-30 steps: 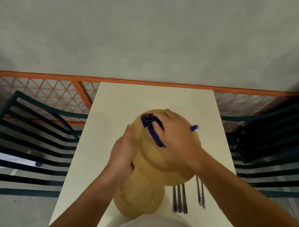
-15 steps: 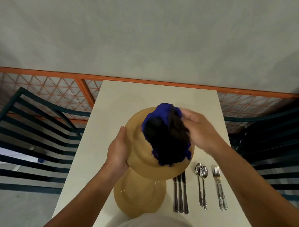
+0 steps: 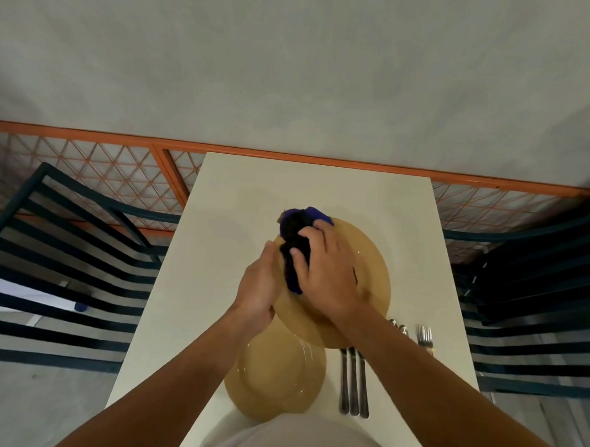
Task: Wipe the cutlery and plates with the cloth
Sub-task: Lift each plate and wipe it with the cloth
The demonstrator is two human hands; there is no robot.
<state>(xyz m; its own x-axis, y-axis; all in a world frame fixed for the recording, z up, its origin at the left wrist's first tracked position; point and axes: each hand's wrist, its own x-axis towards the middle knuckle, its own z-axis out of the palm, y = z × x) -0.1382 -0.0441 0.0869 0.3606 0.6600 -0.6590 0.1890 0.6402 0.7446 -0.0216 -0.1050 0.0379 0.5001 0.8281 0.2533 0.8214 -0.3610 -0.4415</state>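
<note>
Right hand (image 3: 328,275) fingers (image 3: 306,244) press the bunched cloth (image 3: 294,237) onto the raised plate (image 3: 369,270), left hand (image 3: 260,289) gripping its rim; below them a second plate (image 3: 273,374), knives (image 3: 354,381) (spoons, forks half hidden) look unwiped yet

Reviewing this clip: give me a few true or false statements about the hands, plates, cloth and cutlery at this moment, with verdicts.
1. The right hand presses the blue cloth onto the raised plate. True.
2. The left hand lies flat on the table. False: its grip is on the raised plate's left edge.
3. A second plate rests on the table below the raised one. True.
4. The three knives lie left of the plates. False: they lie to the right.
5. The fork sits on the second plate. False: it lies on the table, far right.
</note>
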